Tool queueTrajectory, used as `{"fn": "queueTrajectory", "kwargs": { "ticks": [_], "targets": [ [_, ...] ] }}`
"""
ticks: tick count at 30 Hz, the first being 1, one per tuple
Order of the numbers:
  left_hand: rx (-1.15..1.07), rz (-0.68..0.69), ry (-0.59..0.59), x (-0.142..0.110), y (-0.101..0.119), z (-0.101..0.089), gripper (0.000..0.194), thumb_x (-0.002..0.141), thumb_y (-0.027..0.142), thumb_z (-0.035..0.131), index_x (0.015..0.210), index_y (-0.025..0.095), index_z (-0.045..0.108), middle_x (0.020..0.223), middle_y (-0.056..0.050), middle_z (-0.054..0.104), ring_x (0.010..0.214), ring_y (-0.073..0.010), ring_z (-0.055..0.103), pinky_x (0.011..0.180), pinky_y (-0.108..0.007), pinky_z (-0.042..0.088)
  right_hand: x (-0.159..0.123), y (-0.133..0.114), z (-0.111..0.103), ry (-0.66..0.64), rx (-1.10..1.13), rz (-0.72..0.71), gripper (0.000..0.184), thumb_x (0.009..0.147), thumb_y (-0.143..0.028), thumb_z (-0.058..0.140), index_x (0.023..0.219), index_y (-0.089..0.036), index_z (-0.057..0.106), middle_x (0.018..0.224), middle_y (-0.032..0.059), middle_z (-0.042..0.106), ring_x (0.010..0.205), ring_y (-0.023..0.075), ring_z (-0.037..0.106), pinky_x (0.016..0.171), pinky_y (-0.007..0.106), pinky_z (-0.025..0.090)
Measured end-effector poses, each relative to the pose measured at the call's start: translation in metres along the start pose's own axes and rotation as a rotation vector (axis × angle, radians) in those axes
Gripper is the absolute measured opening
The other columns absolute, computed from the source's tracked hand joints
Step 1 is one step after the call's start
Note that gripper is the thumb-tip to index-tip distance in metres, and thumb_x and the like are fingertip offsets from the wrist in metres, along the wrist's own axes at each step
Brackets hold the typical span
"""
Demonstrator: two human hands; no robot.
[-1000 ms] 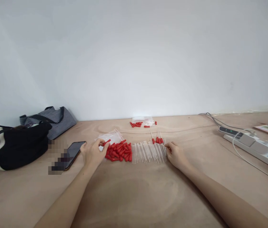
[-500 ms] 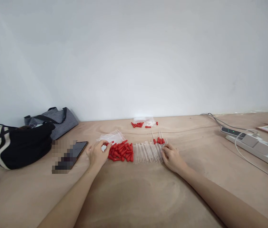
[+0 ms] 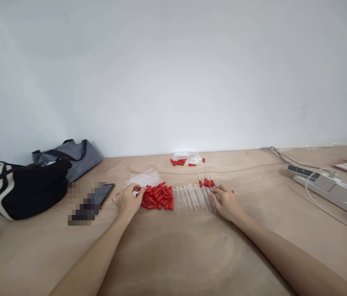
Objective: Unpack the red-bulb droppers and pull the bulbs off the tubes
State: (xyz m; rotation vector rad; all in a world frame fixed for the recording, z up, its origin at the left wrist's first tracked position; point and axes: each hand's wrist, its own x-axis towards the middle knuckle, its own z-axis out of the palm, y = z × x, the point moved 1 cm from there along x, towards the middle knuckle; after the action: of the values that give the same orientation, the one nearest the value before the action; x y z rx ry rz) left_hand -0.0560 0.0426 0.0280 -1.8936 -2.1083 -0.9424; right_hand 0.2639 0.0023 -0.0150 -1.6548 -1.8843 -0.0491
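A pile of small red rubber caps (image 3: 157,196) lies on the wooden table (image 3: 179,255), next to a row of clear thin tubes (image 3: 191,197). My left hand (image 3: 127,200) rests at the pile's left edge, its fingers pinched on a red cap. At the row's right end sits my right hand (image 3: 226,201), fingers curled onto the tubes; whether it grips one I cannot make out. A few tubes fitted with red caps (image 3: 206,182) lie just behind the row.
A clear plastic bag (image 3: 144,179) lies behind the pile. More red caps (image 3: 181,161) sit near the wall. A phone (image 3: 99,194) and two bags (image 3: 22,189) are at the left. A power strip with cables (image 3: 330,188) is at the right.
My right hand slid a little right and settled on the end of the tube row. My left hand stayed at the pile's edge. The camera view shifted slightly.
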Motion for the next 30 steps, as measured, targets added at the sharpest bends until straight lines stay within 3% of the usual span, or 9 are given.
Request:
{"fn": "queueTrajectory", "kwargs": {
  "ticks": [5,10,15,19,22,25,27,30],
  "targets": [
    [0.014,-0.008,-0.084,0.001,-0.003,0.005,0.023,0.075,0.043,0.049,0.078,0.023,0.062,0.088,-0.003,0.064,0.086,-0.0233,0.055,0.075,-0.036,0.036,0.037,0.019,-0.002,-0.084,0.024,0.358,0.022,0.076,-0.029,0.045,0.084,-0.02,0.064,0.094,0.0062,0.061,0.09,0.0178,0.055,0.077,0.027,0.037],
    [-0.081,-0.013,-0.062,0.005,-0.014,0.013,0.028,0.077,0.044,0.044,0.076,0.022,0.062,0.085,-0.003,0.064,0.081,-0.0208,0.055,0.07,-0.031,0.039,0.076,0.034,0.008,-0.163,0.036,0.525,0.02,0.068,-0.032,0.05,0.067,-0.018,0.065,0.07,0.007,0.064,0.071,0.0193,0.059,0.06,0.026,0.04],
    [-0.083,-0.021,-0.012,0.006,-0.02,0.016,0.032,0.081,0.041,0.038,0.078,0.02,0.062,0.085,-0.005,0.064,0.082,-0.0203,0.055,0.069,-0.029,0.039,0.098,0.036,0.018,-0.254,0.052,0.625,0.017,0.055,-0.028,0.059,0.042,-0.017,0.056,0.053,0.0096,0.058,0.064,0.0242,0.059,0.054,0.03,0.038],
    [-0.06,-0.015,0.04,0.004,-0.017,0.012,0.031,0.081,0.04,0.039,0.08,0.019,0.062,0.083,-0.007,0.062,0.083,-0.0224,0.053,0.072,-0.032,0.038,0.107,0.036,0.015,-0.274,0.148,0.659,0.017,0.051,-0.021,0.061,0.037,-0.017,0.052,0.043,0.0064,0.052,0.057,0.0232,0.057,0.052,0.031,0.037],
    [-0.015,0.059,0.166,0.0,-0.007,0.003,0.028,0.081,0.037,0.041,0.081,0.02,0.063,0.085,-0.007,0.061,0.088,-0.0237,0.05,0.078,-0.035,0.034,0.106,0.034,0.006,-0.207,0.291,0.634,0.023,0.063,-0.027,0.053,0.043,-0.017,0.052,0.041,0.005,0.049,0.052,0.0204,0.055,0.05,0.03,0.037],
    [-0.039,0.196,0.292,-0.009,0.009,-0.007,0.024,0.081,0.035,0.045,0.079,0.02,0.063,0.091,-0.006,0.061,0.092,-0.0232,0.049,0.084,-0.037,0.03,0.093,0.028,-0.007,-0.096,0.476,0.558,0.028,0.075,-0.033,0.038,0.062,-0.015,0.054,0.047,0.0026,0.051,0.051,0.0158,0.053,0.051,0.027,0.039],
    [-0.127,0.312,0.276,-0.019,0.025,-0.01,0.022,0.081,0.034,0.045,0.078,0.02,0.063,0.088,-0.006,0.061,0.088,-0.0212,0.051,0.084,-0.036,0.03,0.074,0.018,-0.013,-0.04,0.593,0.495,0.028,0.078,-0.036,0.035,0.08,-0.015,0.052,0.055,0.0007,0.054,0.052,0.0131,0.053,0.053,0.025,0.041],
    [-0.28,0.505,0.091,-0.043,0.054,-0.008,0.019,0.082,0.031,0.045,0.08,0.021,0.061,0.084,-0.003,0.063,0.083,-0.0181,0.052,0.08,-0.033,0.032,0.035,-0.004,-0.015,-0.02,0.745,0.392,0.038,0.072,-0.042,0.048,0.101,-0.018,0.042,0.069,-0.0017,0.056,0.059,0.0116,0.056,0.056,0.024,0.045]
  ]
}}
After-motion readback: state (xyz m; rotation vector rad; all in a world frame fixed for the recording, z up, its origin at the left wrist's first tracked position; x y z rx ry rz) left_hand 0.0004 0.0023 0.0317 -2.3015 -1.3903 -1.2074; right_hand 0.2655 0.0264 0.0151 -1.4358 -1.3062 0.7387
